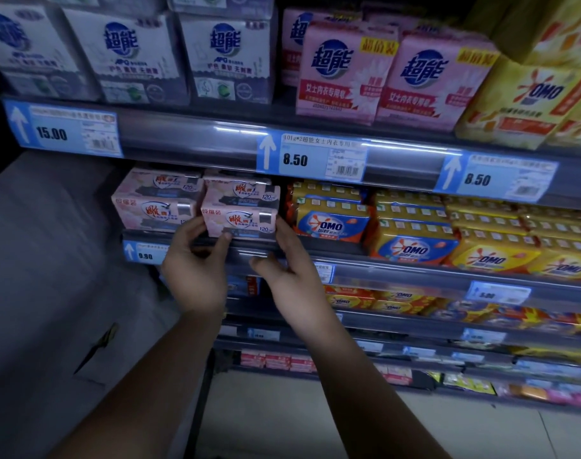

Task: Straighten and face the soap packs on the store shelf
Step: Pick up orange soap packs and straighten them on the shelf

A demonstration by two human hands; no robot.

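Note:
Two stacks of pale pink soap packs stand at the left end of the middle shelf (315,256). My left hand (196,263) grips the front pink soap pack (239,220) of the right stack, fingers on its left side and thumb on its lower front. Along the pack's right side lie the fingers of my right hand (289,276), its thumb sticking out over the shelf rail. The left pink stack (153,207) sits just beside it, untouched.
Yellow and orange OMO soap packs (411,250) fill the same shelf to the right. Above are white boxes (130,58), pink packs (345,71) and yellow OMO packs (527,101). Lower shelves hold more small packs. A grey wall and the floor lie to the left.

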